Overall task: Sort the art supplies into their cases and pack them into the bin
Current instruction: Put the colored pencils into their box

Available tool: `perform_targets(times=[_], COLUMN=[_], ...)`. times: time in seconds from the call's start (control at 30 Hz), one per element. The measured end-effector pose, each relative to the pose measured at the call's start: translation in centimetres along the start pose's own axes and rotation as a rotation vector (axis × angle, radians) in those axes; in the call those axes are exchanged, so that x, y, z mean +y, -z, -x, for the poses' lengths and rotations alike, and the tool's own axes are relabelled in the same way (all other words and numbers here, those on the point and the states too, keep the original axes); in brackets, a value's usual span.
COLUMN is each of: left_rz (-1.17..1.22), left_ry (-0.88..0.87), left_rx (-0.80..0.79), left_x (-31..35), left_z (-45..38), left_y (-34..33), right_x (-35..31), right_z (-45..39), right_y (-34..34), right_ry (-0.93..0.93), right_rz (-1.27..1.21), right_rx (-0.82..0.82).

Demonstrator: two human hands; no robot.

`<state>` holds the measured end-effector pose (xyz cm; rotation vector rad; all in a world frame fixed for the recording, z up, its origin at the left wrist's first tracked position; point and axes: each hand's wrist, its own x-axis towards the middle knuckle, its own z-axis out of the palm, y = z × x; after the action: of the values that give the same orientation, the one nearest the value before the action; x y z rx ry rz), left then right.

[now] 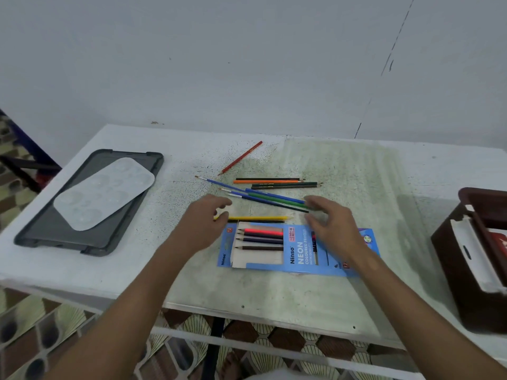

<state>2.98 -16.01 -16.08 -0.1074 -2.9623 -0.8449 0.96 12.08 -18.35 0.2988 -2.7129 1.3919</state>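
Note:
A blue coloured-pencil box [299,252] lies flat in the middle of the table, its window showing several pencils inside. A yellow pencil [258,218] and a black one lie just behind it. Further back lie blue and green paintbrushes [263,197], a group of pencils [277,182] and a red pencil [241,158]. My left hand [201,223] hovers with relaxed fingers at the yellow pencil's left end. My right hand [332,224] hovers open over the box's right part, near the brush ends. Neither hand holds anything.
A dark grey tray-like lid [55,231] with a clear paint palette [105,192] on it sits at the left. A brown bin [463,259] holding a white case stands at the table's right edge. A wall runs behind the table.

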Motion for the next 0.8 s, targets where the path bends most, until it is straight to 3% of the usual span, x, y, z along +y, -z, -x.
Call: perform_targets(times=[0.1,0.23,0.43,0.63,0.8], left_rz=[-0.049,-0.131,-0.2,-0.242,-0.177], left_ry=[-0.038,-0.108,-0.147,-0.177,-0.176], left_rx=[-0.168,-0.38,-0.478,-0.46,-0.202], left_x=[-0.2,0.9,0.5,1.0,1.8], left_z=[-2.6,-4.5,-5.6,-6.8,-10.1], left_y=[0.3,-0.1,-0.9,-0.2,0.2], right_x=[0.6,1.2,1.8,1.8,1.5], right_z=[-2.3,-4.1,-5.0,-5.6,-5.6], right_y=[0.9,1.5,1.8,2.1,2.2], right_ry=[-0.069,-0.106,-0.091,-0.088,-0.055], right_rz=[0.049,0.137,0.166,0.213,0.239], right_rx=[-0.003,-0.141,-0.198,-0.266,-0.304])
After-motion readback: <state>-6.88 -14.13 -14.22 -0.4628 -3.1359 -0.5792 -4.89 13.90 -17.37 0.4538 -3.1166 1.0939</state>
